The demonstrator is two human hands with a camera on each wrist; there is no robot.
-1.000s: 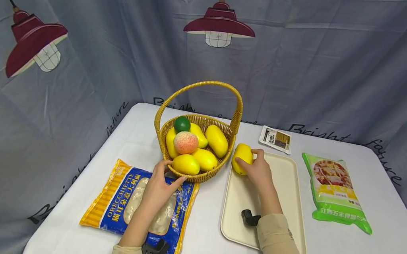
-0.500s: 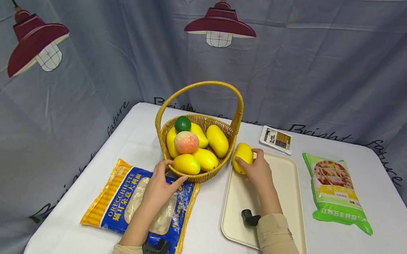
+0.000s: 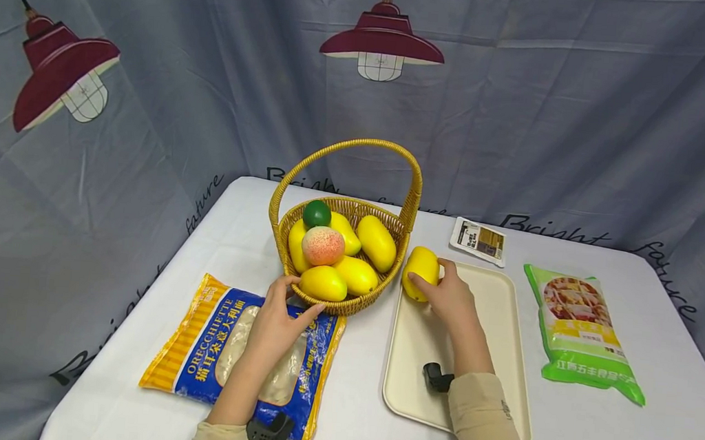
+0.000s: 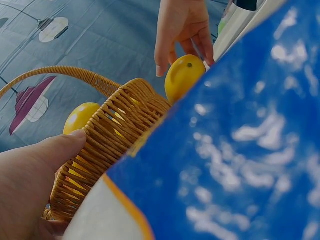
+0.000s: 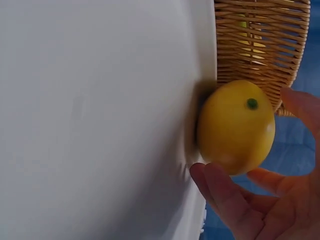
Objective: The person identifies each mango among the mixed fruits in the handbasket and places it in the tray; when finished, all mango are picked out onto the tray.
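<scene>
My left hand holds the near side of a wicker basket, thumb at its rim. Several yellow mangoes, a peach and a dark green round fruit fill the basket. Another yellow mango lies at the far left corner of the cream tray, close to the basket. My right hand is spread around this mango. In the right wrist view, the mango has fingertips at its lower side, while the thumb stands apart from it.
A blue and yellow orecchiette bag lies beneath my left forearm, in front of the basket. Right of the tray is a green food bag. A small white and brown packet lies behind the tray. A grey curtain hangs behind the table.
My right forearm has shifted very slightly to the right. Both hands, the mango and the basket stay in about the same places.
</scene>
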